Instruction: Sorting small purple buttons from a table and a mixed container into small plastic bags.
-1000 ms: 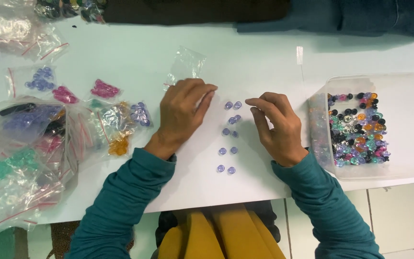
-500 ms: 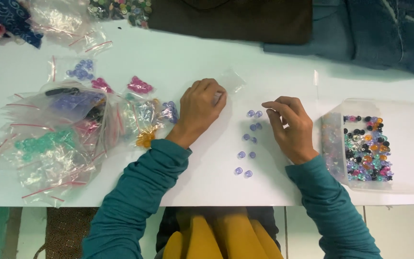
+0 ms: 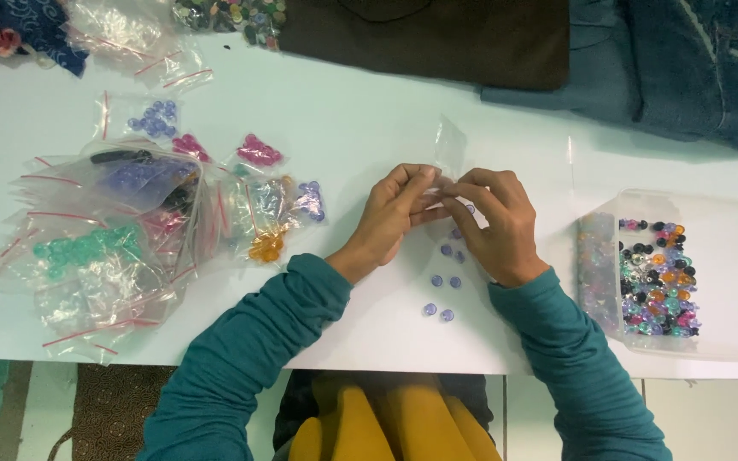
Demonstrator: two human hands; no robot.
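On the white table (image 3: 360, 111), centre: left hand (image 3: 395, 213) and right hand (image 3: 493, 226), now brought together, both pinching the mouth of a small clear bag (image 3: 449, 149) that stands up between the fingertips; half a second ago the left hand lay flat on it and the right was apart. Pale blue buttons (image 3: 443, 282), loose, lie just below the hands, so bagging looks about to begin. Left: heap of filled bags (image 3: 113, 230). Right: clear plastic tray (image 3: 728, 273) of mixed buttons
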